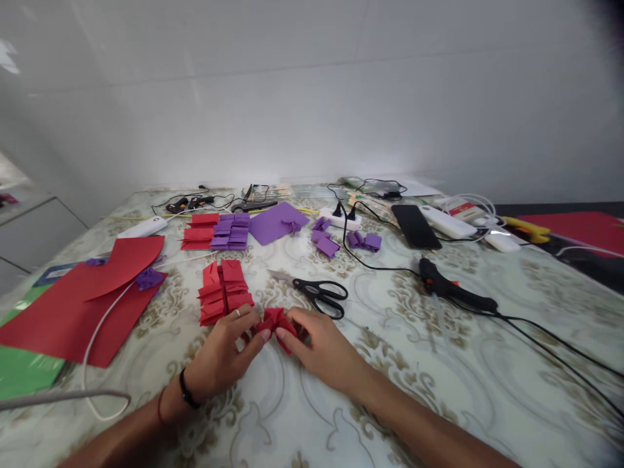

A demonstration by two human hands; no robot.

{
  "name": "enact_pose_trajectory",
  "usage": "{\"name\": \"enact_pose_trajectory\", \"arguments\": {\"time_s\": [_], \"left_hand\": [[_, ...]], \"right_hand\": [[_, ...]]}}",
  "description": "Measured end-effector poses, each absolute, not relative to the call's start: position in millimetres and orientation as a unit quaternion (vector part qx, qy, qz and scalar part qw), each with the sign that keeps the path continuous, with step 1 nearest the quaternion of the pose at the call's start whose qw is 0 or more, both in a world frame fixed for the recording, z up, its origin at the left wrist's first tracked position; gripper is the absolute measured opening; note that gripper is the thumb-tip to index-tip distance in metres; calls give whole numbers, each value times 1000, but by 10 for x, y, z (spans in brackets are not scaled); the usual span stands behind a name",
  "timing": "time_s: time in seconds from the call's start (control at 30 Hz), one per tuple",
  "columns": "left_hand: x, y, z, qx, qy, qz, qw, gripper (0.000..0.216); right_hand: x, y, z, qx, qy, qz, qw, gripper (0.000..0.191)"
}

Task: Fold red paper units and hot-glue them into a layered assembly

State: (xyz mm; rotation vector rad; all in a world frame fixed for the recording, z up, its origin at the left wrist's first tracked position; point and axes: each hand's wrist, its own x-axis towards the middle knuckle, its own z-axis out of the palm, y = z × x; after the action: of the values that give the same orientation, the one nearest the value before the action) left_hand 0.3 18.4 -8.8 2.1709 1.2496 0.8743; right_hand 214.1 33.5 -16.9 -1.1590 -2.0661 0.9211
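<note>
Between my two hands is a small piece of folded red paper, pinched at both sides. My left hand grips its left edge with thumb and fingers; a ring and a black wristband show on this side. My right hand holds the right edge, thumb in front. Just beyond my left hand lie stacked folded red paper pieces in two columns. Black-handled scissors rest past my right hand, blades pointing left.
Red sheets lie over green packs at left. Purple folded pieces, a purple sheet and a white power strip sit farther back. On the right are a glue gun with trailing cable and a black phone.
</note>
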Motion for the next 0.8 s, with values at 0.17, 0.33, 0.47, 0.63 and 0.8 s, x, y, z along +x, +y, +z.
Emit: {"name": "enact_pose_trajectory", "arguments": {"time_s": [0.17, 0.33, 0.47, 0.63, 0.8], "left_hand": [[17, 173, -29, 800, 435, 341, 234, 24], [-1, 182, -85, 780, 455, 351, 247, 13], [-28, 191, -167, 728, 483, 378, 304, 10], [-49, 197, -197, 700, 484, 393, 348, 32], [-46, 188, -210, 723, 467, 336, 383, 28]], "right_hand": [[2143, 337, -159, -401, -793, 366, 277, 31], [2152, 335, -165, -412, -782, 375, 281, 27], [2156, 325, -165, -422, -758, 390, 307, 8], [2147, 327, -186, -401, -771, 375, 323, 9], [2148, 313, -195, -379, -768, 381, 349, 4]]}}
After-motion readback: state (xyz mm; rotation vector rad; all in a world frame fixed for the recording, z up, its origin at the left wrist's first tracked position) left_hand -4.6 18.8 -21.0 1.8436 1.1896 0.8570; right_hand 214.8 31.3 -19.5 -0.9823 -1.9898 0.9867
